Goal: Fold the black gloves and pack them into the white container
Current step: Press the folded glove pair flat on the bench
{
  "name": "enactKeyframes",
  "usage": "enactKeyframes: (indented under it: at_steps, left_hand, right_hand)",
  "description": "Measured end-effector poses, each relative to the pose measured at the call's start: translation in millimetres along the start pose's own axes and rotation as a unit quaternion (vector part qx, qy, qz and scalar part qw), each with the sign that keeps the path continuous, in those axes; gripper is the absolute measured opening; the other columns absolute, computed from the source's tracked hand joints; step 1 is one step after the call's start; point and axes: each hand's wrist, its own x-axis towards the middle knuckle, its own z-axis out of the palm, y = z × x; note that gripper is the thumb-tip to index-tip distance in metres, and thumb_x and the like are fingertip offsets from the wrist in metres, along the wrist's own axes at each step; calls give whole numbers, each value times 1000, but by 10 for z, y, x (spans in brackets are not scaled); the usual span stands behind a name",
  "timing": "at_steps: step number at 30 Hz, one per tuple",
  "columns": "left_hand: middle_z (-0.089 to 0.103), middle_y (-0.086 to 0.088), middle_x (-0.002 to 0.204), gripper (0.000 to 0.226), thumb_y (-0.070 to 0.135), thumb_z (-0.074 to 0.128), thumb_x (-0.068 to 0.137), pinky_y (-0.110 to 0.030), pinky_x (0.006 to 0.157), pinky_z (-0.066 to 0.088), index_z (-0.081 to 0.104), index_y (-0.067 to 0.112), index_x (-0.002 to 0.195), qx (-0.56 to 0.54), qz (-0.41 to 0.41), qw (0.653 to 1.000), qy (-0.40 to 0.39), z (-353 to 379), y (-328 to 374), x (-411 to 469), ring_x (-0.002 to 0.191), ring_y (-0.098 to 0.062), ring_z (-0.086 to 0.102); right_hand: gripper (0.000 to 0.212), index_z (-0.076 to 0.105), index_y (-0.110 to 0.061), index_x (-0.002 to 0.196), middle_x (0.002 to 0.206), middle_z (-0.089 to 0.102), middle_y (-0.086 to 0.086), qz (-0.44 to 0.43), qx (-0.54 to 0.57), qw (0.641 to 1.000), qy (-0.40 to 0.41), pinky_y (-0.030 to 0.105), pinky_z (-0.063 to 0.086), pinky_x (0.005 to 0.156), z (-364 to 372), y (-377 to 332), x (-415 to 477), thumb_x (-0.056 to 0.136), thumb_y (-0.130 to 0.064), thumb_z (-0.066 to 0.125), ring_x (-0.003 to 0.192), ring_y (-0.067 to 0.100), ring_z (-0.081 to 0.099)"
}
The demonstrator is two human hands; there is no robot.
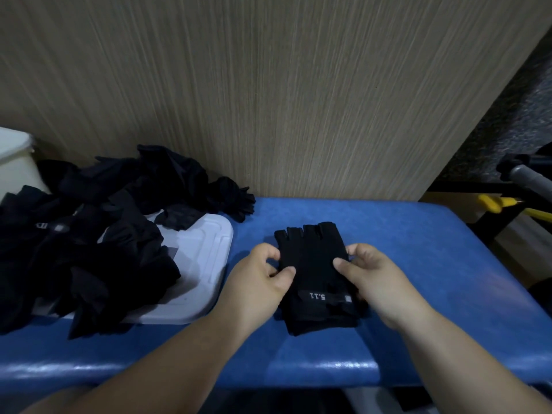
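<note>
- Head view: I see a black fingerless glove (313, 264) lying flat on the blue table (433, 279), finger stubs pointing away and the cuff strap marked "5.11" nearest the person.
- The left hand (260, 279) pinches the glove's left edge between thumb and curled fingers.
- The right hand (373, 282) pinches the right edge the same way, thumb on top of the fabric.
- To the left, a loose pile of black gloves (89, 234) lies partly on a flat white lid (203, 264).
- The white container (13, 165) shows only at the far left edge, behind the pile and well apart from the held glove.
- A wood-grain panel (268, 85) stands behind the table.
</note>
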Motion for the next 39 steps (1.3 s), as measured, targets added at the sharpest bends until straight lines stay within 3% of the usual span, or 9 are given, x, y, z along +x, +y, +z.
enactKeyframes:
  at_steps: [7,11,17,20,23,26,31,34,39]
  left_hand:
    - [62,7,64,43,39,59,90,-19,53,38,33,32,123,117,15,993,-10,63,-44,-33,53,-3,55]
    - [61,6,65,36,38,55,93,-20,51,37,32,30,119,141,27,990,-9,64,-39,-46,54,-4,54]
    - [55,6,58,27,33,51,96,-21,52,39,34,27,116,187,60,980,-15,42,-56,-17,55,-5,54]
    - [59,13,84,35,31,54,94,-21,78,43,38,25,124,205,92,974,19,44,-97,-16,89,-6,52]
    - [49,15,129,38,29,53,93,-19,104,25,45,26,131,202,178,961,69,51,-103,5,126,-8,34]
    - [29,24,150,44,35,38,99,-17,112,3,39,34,143,230,237,943,-26,66,-83,47,143,1,11]
    - [0,22,159,51,44,21,103,-32,120,-10,10,36,153,345,186,902,-178,63,-166,79,144,2,-12]
    - [-11,24,157,55,50,19,102,-33,119,-13,0,38,152,373,164,893,-193,27,-194,93,143,3,-18]
    - [-19,22,156,61,57,17,99,-35,118,-15,-8,38,151,392,139,889,-191,-15,-243,105,141,1,-23]
  right_hand:
    - [17,56,-26,97,55,58,-5,-29,-170,984,45,16,39,48,-75,78,106,86,-22,69,44,0,51]
    - [26,55,-25,106,57,54,-3,-39,-219,974,48,13,37,46,-68,97,96,85,-23,71,43,0,48]
    - [45,45,-32,125,54,51,-7,-45,-315,947,36,23,44,56,-73,58,17,86,-30,68,54,1,54]
    - [61,37,-33,135,84,58,-12,-74,-348,933,56,27,47,77,-91,45,-24,84,-36,69,84,7,58]
    - [56,45,-32,135,123,50,-11,-197,-347,914,75,24,34,101,-102,51,-30,84,-35,68,121,12,46]
    - [49,50,-28,136,146,38,-13,-293,-387,874,-19,19,15,113,-76,66,13,89,-40,53,143,10,23]
    - [56,11,-31,152,150,-6,-24,-193,-473,844,-165,30,-4,120,-43,163,24,102,-43,31,142,1,-21]
    - [59,0,-30,153,154,-16,-20,-147,-512,830,-166,29,-13,118,-25,177,10,102,-45,26,139,1,-26]
    - [67,-8,-30,152,155,-20,-18,-97,-539,824,-147,37,-13,119,-27,176,-26,98,-56,21,142,7,-26]
